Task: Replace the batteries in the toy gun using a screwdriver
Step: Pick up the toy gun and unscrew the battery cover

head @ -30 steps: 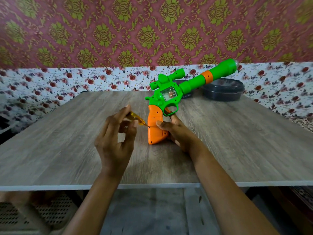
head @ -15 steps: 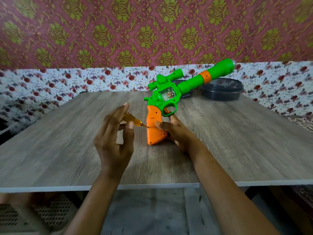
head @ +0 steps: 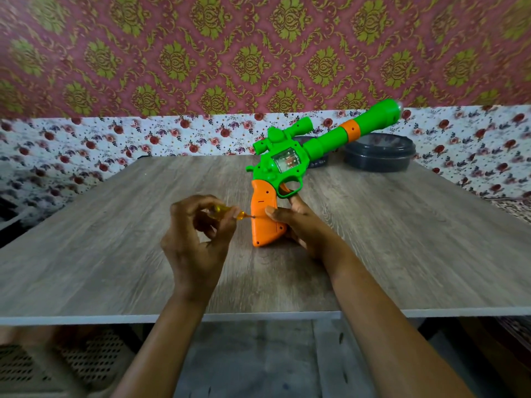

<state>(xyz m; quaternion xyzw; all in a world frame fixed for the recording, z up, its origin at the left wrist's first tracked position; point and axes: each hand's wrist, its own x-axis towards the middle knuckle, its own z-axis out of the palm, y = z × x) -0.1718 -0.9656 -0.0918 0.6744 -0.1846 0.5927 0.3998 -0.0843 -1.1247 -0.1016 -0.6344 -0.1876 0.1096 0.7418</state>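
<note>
A green toy gun [head: 290,162] with an orange grip [head: 263,216] stands butt-down on the wooden table [head: 402,239], its barrel slanting up to the right. My right hand [head: 298,225] grips the orange grip from the right side, thumb across its face. My left hand [head: 195,239] pinches a small screwdriver with a yellow translucent handle [head: 224,209] between curled fingers and thumb. The tip of the screwdriver touches the left edge of the orange grip, about halfway up. No batteries are visible.
A dark round lidded container [head: 379,153] sits at the back right of the table, behind the barrel. Another dark object lies partly hidden behind the gun body. The table's front edge [head: 258,315] runs just below my forearms. Patterned fabric covers the wall behind.
The fingers of my left hand have curled in around the screwdriver handle; earlier they were stretched upward. The gun and my right hand have stayed in place.
</note>
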